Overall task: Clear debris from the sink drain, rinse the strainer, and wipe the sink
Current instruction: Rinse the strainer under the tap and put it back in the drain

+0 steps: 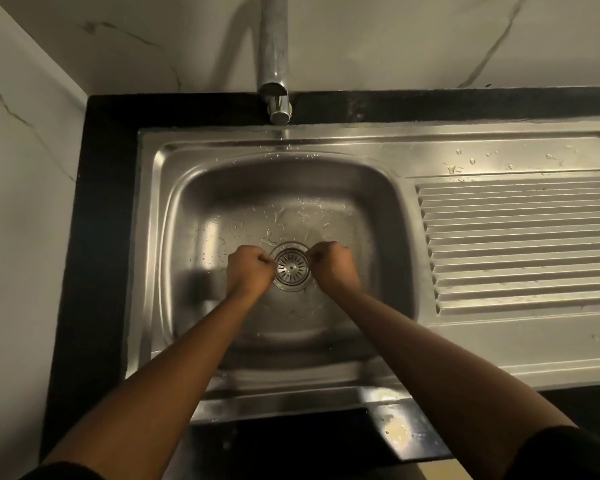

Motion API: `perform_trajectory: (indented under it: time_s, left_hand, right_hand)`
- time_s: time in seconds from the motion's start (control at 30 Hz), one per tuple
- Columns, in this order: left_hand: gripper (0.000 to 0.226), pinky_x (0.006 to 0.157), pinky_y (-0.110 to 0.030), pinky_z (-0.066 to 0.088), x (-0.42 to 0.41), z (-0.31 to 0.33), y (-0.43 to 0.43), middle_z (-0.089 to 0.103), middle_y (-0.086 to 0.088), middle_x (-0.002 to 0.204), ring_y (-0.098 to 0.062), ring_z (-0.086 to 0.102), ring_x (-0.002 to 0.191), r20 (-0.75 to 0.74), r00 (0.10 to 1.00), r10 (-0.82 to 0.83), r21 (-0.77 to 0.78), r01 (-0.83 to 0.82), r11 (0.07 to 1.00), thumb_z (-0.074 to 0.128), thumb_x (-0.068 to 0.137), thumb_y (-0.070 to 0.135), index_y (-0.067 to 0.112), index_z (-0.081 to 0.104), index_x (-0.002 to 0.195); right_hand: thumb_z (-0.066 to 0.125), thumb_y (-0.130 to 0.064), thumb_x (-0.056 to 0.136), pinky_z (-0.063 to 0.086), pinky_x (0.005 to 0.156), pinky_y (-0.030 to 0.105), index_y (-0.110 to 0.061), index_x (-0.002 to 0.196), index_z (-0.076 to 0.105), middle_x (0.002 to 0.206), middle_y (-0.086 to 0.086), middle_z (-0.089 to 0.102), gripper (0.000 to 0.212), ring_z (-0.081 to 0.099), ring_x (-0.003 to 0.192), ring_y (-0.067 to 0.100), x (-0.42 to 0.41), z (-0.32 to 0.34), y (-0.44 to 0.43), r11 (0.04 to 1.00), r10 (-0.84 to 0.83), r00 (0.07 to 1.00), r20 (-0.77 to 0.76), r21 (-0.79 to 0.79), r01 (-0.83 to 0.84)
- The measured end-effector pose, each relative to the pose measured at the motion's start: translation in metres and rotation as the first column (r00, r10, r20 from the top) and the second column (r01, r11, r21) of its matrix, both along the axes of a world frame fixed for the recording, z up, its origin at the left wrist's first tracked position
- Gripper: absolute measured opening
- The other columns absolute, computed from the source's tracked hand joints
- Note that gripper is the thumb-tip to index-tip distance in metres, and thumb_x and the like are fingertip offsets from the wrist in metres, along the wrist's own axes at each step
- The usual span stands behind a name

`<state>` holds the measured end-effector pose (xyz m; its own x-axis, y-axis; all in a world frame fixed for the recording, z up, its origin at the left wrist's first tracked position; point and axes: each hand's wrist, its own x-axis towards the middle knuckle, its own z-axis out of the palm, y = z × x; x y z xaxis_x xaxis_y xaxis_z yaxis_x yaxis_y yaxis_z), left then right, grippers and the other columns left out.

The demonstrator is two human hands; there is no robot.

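The head view looks down into a wet steel sink (174,237) set in a black desk (108,209), where the strainer (292,267) sits in the drain at the basin's centre, below the tap (278,105) at 12 o'clock. The left hand (248,270) pinches the strainer's rim at 9 o'clock and the right hand (333,265) at 3 o'clock, each grip curled nearly closed on the metal edge, though how firmly cannot be told. The step in hand looks like lifting the strainer out to clear debris; next calls for an even, upward pull from both sides.
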<state>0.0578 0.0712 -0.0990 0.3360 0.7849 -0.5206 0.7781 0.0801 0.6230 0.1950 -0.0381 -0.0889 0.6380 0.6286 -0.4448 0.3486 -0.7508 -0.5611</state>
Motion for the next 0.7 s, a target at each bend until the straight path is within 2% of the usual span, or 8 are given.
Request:
perform_trajectory:
  time_s: [0.07,0.17,0.23,0.3,0.37,0.47,0.57,0.7]
  left_hand:
    - [0.010,0.082,-0.046,0.066,-0.002,0.016,-0.002,0.081,-0.003,0.081,-0.022,0.079,0.078,0.052,0.998,-0.020,0.006,0.020,1.000,0.078,0.086,0.012,0.018,0.082,0.080]
    - [0.004,0.083,-0.045,0.066,-0.006,0.043,-0.009,0.081,-0.003,0.083,-0.021,0.078,0.078,0.135,0.989,-0.055,0.055,0.048,0.997,0.079,0.088,0.015,0.015,0.083,0.087]
    - [0.002,0.081,-0.040,0.065,-0.009,0.064,-0.016,0.080,0.000,0.081,-0.016,0.076,0.075,0.204,0.975,-0.093,0.091,0.075,0.993,0.081,0.087,0.016,0.015,0.083,0.087]
    - [0.008,0.076,-0.031,0.062,-0.012,0.081,-0.023,0.079,0.008,0.080,-0.006,0.074,0.071,0.266,0.957,-0.115,0.108,0.089,0.990,0.082,0.087,0.017,0.024,0.081,0.083]
    - [0.014,0.073,-0.021,0.056,-0.015,0.096,-0.029,0.078,0.015,0.081,0.003,0.072,0.076,0.315,0.938,-0.144,0.125,0.110,0.986,0.081,0.088,0.019,0.031,0.079,0.082]
    - [0.009,0.077,-0.015,0.054,-0.019,0.111,-0.038,0.078,0.016,0.085,0.008,0.071,0.082,0.349,0.918,-0.191,0.146,0.148,0.978,0.079,0.090,0.021,0.030,0.080,0.088]
    - [0.009,0.084,-0.019,0.055,-0.024,0.120,-0.050,0.078,0.015,0.095,0.003,0.071,0.089,0.353,0.909,-0.221,0.124,0.188,0.974,0.080,0.091,0.022,0.028,0.080,0.097]
    - [0.011,0.088,-0.025,0.056,-0.029,0.133,-0.069,0.078,0.016,0.098,-0.002,0.071,0.098,0.373,0.902,-0.218,0.096,0.196,0.976,0.078,0.092,0.023,0.034,0.077,0.095]
  right_hand:
    - [0.060,0.003,0.089,0.045,0.066,0.011,-0.012,0.105,0.081,0.102,0.003,0.079,0.031,0.073,0.087,0.015,-0.002,0.017,-0.004,0.998,-0.011,1.000,0.009,0.057,0.010]
    - [0.063,0.000,0.084,0.038,0.062,-0.003,-0.014,0.102,0.082,0.099,0.000,0.080,0.029,0.073,0.086,0.011,-0.008,0.046,-0.011,0.992,-0.007,0.999,0.034,0.126,0.003]
    - [0.064,-0.003,0.083,0.037,0.059,-0.004,-0.017,0.098,0.082,0.095,-0.003,0.080,0.028,0.071,0.081,0.007,-0.014,0.067,-0.018,0.986,-0.007,0.998,0.062,0.169,-0.003]
    - [0.066,-0.006,0.083,0.038,0.060,-0.004,-0.020,0.097,0.082,0.092,-0.006,0.080,0.025,0.070,0.078,0.003,-0.020,0.088,-0.026,0.975,-0.019,0.997,0.069,0.221,0.004]
    - [0.068,-0.009,0.086,0.040,0.063,-0.002,-0.021,0.097,0.081,0.092,-0.008,0.079,0.021,0.070,0.078,0.001,-0.027,0.105,-0.036,0.961,-0.032,0.997,0.067,0.277,0.012]
    - [0.067,-0.011,0.088,0.048,0.069,0.005,-0.022,0.101,0.081,0.093,-0.009,0.079,0.021,0.070,0.080,0.001,-0.038,0.122,-0.050,0.946,-0.072,0.995,0.067,0.321,0.047]
    - [0.067,-0.011,0.089,0.058,0.083,0.023,-0.021,0.110,0.079,0.104,-0.007,0.078,0.026,0.072,0.092,0.006,-0.048,0.133,-0.066,0.956,-0.021,1.000,0.017,0.292,0.015]
    - [0.069,-0.015,0.091,0.057,0.092,0.027,-0.020,0.118,0.076,0.116,-0.005,0.076,0.028,0.071,0.104,0.010,-0.047,0.141,-0.088,0.952,-0.031,0.995,-0.097,0.300,0.059]
